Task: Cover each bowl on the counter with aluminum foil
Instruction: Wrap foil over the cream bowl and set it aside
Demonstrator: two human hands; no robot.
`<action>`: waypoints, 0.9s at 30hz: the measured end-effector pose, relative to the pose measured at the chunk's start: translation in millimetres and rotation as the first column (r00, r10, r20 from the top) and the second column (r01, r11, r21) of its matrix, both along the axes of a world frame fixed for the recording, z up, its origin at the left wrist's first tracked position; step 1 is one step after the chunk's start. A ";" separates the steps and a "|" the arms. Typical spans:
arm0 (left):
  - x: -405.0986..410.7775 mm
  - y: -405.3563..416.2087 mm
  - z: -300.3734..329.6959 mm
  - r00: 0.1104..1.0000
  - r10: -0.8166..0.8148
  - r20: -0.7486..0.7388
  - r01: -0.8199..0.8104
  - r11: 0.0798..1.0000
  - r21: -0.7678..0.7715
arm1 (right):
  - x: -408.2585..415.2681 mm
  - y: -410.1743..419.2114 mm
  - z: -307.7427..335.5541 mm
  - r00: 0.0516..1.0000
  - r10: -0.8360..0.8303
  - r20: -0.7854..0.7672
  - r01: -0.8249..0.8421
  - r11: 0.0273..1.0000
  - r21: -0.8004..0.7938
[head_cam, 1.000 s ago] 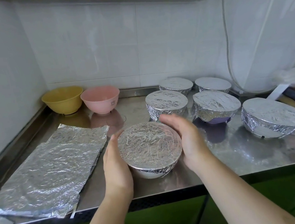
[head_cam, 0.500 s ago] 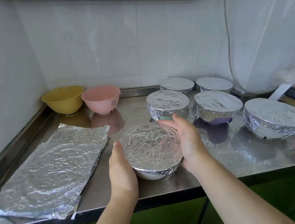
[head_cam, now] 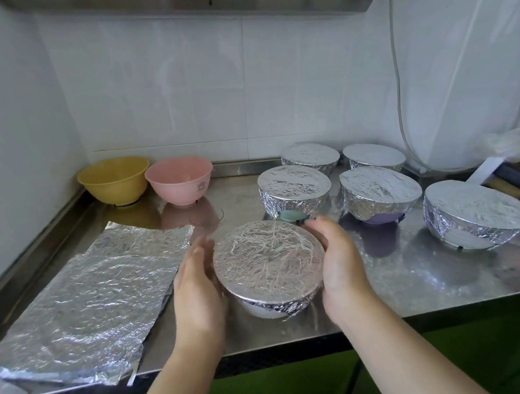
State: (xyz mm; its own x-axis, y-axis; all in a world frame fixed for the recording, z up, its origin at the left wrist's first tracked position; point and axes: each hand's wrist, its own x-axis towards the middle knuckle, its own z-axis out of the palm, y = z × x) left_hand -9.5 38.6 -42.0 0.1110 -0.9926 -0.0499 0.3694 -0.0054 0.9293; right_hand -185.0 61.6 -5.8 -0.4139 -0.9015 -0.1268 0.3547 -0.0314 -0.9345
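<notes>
While foil hides its contents, left hand and right hand cup the white bowl.

No text can be read; the pink bowl bears an illegible small mark.

Foil sheets lie left of the covered bowl (between both hands), five covered bowls behind-right.
</notes>
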 end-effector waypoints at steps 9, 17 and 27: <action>-11.8 -5.7 -4.8 0.982 -0.044 0.183 0.044 0.999 0.004 | 34.4 3.4 -21.8 0.981 -0.189 0.045 0.191 0.980 -0.061; -12.7 -1.9 -4.0 0.982 -0.015 0.189 0.020 0.999 -0.026 | 34.9 1.2 -20.1 0.976 -0.199 0.087 0.204 0.978 -0.049; -26.5 28.3 9.6 0.965 0.175 0.198 -0.176 0.984 -0.012 | 47.4 6.9 -25.2 0.936 -0.314 0.156 0.325 0.945 -0.047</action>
